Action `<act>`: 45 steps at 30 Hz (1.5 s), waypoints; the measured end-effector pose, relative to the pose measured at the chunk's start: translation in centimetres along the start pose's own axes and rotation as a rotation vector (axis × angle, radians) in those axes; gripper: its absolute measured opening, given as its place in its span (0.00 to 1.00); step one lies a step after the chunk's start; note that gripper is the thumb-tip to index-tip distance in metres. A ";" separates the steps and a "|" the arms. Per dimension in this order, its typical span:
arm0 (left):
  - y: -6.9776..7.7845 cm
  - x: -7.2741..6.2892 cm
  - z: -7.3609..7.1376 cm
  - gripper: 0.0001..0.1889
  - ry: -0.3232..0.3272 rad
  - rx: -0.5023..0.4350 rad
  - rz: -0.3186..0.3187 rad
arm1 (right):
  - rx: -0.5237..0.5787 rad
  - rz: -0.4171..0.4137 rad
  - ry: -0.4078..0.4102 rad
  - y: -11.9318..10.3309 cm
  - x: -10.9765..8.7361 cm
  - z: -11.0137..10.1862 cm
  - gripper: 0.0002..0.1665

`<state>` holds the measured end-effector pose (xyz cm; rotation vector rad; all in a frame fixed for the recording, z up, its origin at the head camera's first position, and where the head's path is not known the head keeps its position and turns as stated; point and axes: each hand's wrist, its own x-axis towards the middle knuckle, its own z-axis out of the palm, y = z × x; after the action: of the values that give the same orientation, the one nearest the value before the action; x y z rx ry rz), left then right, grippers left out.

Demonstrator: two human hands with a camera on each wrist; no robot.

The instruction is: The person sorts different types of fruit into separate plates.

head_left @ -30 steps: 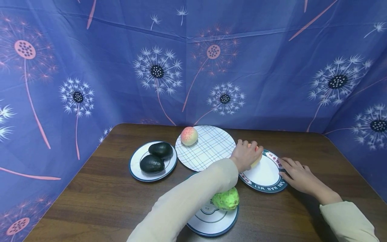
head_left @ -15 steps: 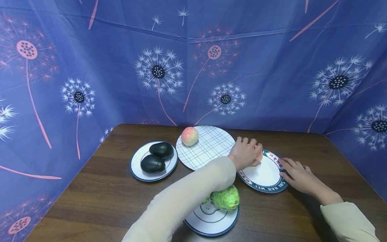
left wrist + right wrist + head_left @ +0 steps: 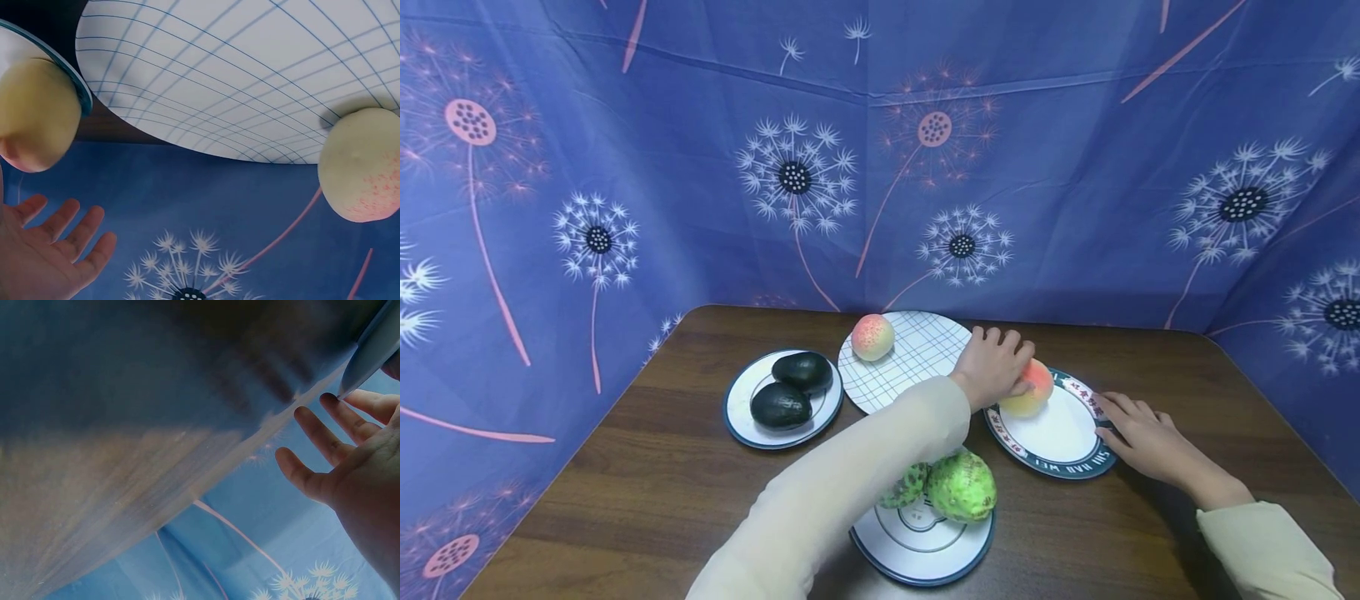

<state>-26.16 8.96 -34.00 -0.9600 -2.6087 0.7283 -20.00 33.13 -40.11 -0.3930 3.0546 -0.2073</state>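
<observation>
A pink-and-yellow peach (image 3: 1028, 388) sits at the left side of the plate with a lettered teal rim (image 3: 1066, 470). My left hand (image 3: 992, 367) is just left of that peach, its fingers spread and holding nothing in the left wrist view. The other peach (image 3: 872, 337) rests near the left edge of the white plate with blue grid lines (image 3: 917, 333). My right hand (image 3: 1150, 437) rests at the right rim of the lettered plate, with its fingertips at the edge. In the right wrist view its fingers (image 3: 319, 434) are extended beside the plate rim (image 3: 369, 356).
Two dark, avocado-like fruits (image 3: 781, 406) lie on a blue-rimmed plate (image 3: 741, 429) at the left. Two bumpy green fruits (image 3: 962, 487) sit on a front plate (image 3: 925, 567), partly hidden by my left sleeve (image 3: 850, 483). A blue dandelion-print cloth (image 3: 1037, 167) hangs behind the wooden table (image 3: 625, 467).
My left hand has let go of the peach on the lettered plate and drawn back to the left, uncovering it. The right hand has stayed at the rim.
</observation>
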 end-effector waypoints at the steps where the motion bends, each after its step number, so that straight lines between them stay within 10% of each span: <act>1: -0.2 0.0 0.1 0.32 0.006 0.004 -0.004 | 0.001 0.002 -0.001 0.0 0.0 0.0 0.38; 45: -8.7 -4.5 7.4 0.32 -0.112 -0.073 -0.213 | 0.006 -0.003 -0.001 0.0 0.0 -0.1 0.37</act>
<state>-30.44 -2.42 -35.84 -0.6630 -2.7965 0.6543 -20.01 33.09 -40.04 -0.3966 3.0516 -0.2165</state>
